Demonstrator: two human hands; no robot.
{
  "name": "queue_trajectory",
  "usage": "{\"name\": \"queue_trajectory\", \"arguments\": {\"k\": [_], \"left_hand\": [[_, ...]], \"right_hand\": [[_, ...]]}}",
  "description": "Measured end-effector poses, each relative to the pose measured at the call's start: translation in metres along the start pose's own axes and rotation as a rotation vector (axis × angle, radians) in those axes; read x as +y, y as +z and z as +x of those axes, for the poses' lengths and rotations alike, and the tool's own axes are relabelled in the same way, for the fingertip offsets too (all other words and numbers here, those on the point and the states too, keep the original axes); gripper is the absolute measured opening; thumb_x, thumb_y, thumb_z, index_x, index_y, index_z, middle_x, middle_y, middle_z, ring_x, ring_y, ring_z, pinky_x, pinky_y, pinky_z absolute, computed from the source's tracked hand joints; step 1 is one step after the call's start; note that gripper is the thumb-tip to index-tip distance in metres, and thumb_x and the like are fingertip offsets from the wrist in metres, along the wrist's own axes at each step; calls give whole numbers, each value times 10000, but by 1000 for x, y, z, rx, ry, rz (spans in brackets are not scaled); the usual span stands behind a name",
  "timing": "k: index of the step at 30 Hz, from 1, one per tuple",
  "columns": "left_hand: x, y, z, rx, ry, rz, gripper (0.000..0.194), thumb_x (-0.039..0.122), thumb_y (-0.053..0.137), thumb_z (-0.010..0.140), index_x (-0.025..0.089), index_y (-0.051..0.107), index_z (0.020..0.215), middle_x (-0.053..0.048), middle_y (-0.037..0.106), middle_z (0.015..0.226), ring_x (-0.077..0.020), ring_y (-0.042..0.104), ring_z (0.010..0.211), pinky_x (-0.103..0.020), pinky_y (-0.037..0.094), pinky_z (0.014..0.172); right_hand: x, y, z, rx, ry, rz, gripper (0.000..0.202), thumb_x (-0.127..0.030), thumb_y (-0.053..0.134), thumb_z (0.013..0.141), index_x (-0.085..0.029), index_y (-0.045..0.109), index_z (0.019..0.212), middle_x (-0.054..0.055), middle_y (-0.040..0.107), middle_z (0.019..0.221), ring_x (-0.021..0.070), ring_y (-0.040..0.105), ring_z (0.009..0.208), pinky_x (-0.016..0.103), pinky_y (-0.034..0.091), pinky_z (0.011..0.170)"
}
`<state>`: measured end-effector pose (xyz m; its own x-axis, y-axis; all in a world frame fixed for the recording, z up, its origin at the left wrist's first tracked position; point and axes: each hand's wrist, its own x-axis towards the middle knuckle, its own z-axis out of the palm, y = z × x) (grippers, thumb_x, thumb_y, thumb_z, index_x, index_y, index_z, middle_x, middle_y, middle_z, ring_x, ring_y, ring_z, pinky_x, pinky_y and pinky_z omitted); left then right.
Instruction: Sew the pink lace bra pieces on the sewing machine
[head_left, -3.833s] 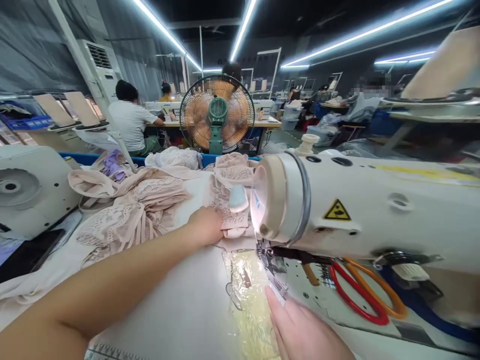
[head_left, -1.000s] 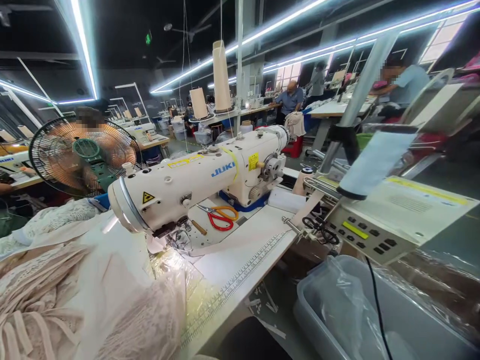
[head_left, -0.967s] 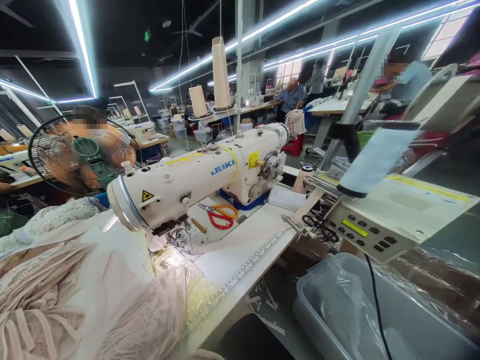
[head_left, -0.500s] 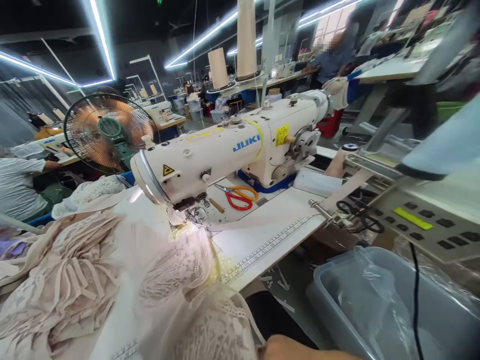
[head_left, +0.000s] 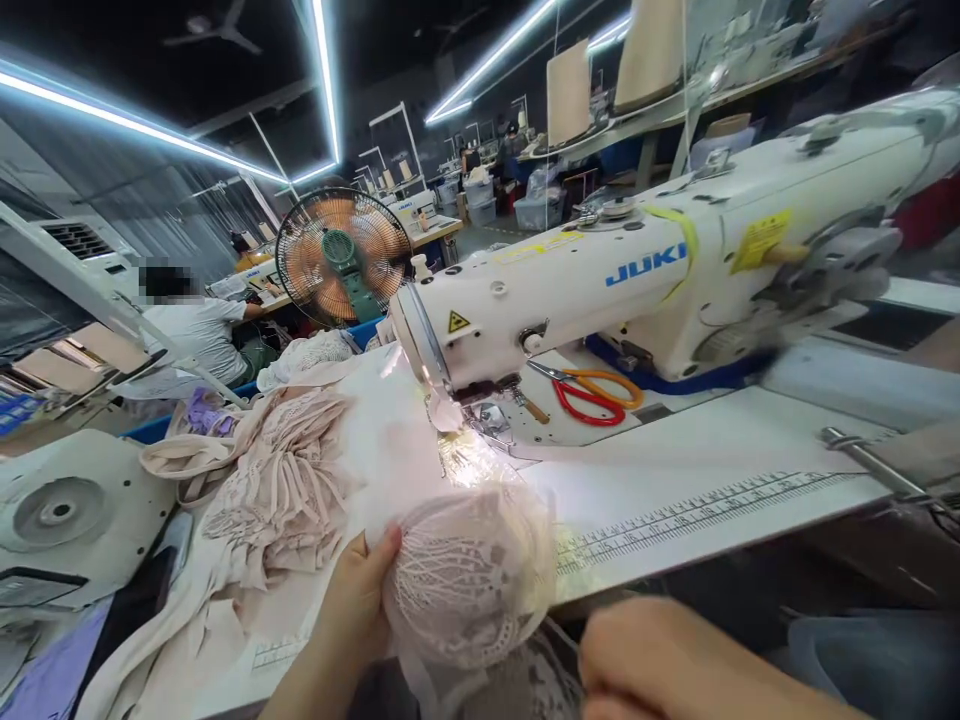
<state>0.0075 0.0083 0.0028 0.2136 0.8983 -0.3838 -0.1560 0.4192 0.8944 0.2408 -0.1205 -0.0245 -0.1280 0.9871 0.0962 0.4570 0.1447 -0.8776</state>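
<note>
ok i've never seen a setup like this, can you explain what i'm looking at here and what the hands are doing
There is no robot here: these are a person's own bare hands, seen from a camera worn on the head, looking forward and down. The big white thing is a sewing machine on a white table with ruler marks along its edge. Scissors lie by it, and a pile of beige fabric lies to the left. The left hand holds a rounded lace piece. The right hand is curled nearby; whether it grips anything is unclear. Beyond stands a fan.
</note>
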Motion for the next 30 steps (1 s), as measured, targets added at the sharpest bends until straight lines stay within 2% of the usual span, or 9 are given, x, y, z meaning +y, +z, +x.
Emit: {"name": "queue_trajectory", "arguments": {"k": [3, 4, 5, 7, 9, 15, 21, 26, 30], "left_hand": [[-13, 4, -4, -73, 34, 61, 423, 431, 814, 603, 116, 709, 866, -96, 730, 756, -289, 682, 821, -386, 538, 765], [-17, 4, -5, -78, 56, 90, 418, 447, 803, 618, 118, 713, 860, -95, 731, 760, -285, 680, 814, -386, 535, 769], [-21, 4, -5, -71, 79, 125, 417, 464, 791, 632, 120, 717, 856, -94, 732, 764, -280, 677, 807, -383, 531, 771], [-25, 2, -6, -45, 130, 215, 427, 499, 764, 656, 124, 725, 856, -93, 733, 788, -273, 669, 814, -374, 519, 791], [-27, 1, -5, -67, 169, 344, 438, 532, 731, 682, 130, 733, 857, -90, 733, 810, -276, 657, 836, -366, 506, 815], [-21, 9, 0, -286, 262, 768, 366, 470, 548, 857, 167, 745, 914, -79, 721, 870, -264, 622, 813, -336, 472, 824], [-16, 27, 8, -438, 260, 871, 384, 435, 451, 910, 167, 722, 867, -68, 699, 818, -241, 612, 775, -288, 460, 743], [-18, 30, 11, -389, 255, 878, 483, 547, 470, 869, 138, 693, 745, -77, 680, 746, -229, 582, 702, -283, 440, 656], [-25, 34, -6, -265, 115, 582, 535, 631, 588, 762, 109, 700, 801, -95, 698, 775, -254, 606, 751, -334, 461, 732]], "right_hand": [[-6, -29, 41, 295, 26, -77, 282, -432, 391, 878, -234, 568, 783, 42, 595, 799, 178, 535, 682, 315, 404, 623], [-5, -31, 53, 288, 56, -45, 269, -442, 412, 862, -223, 567, 878, 55, 595, 901, 177, 526, 717, 309, 397, 625], [-3, -31, 64, 187, 94, -1, 262, -440, 419, 856, -215, 554, 854, 36, 574, 853, 165, 499, 690, 295, 386, 610], [2, -24, 78, -58, 134, 86, 270, -433, 436, 847, -210, 492, 706, -25, 471, 668, 129, 418, 587, 257, 335, 531], [7, -15, 83, -186, 128, 130, 323, -406, 437, 848, -214, 374, 596, -63, 328, 570, 106, 331, 530, 238, 270, 484], [14, -12, 82, -223, 93, 169, 325, -317, 426, 843, -218, 283, 569, -73, 269, 548, 97, 284, 521, 240, 235, 485], [15, -12, 84, -270, 70, 116, 319, -248, 438, 821, -213, 281, 545, -72, 280, 529, 99, 292, 517, 244, 230, 485], [15, -8, 87, -214, 58, 35, 317, -227, 440, 804, -214, 258, 544, -69, 282, 532, 108, 308, 523, 250, 234, 497], [11, -4, 78, -29, 82, -70, 298, -262, 368, 840, -229, 238, 574, -56, 299, 547, 133, 343, 544, 274, 244, 528]]}}
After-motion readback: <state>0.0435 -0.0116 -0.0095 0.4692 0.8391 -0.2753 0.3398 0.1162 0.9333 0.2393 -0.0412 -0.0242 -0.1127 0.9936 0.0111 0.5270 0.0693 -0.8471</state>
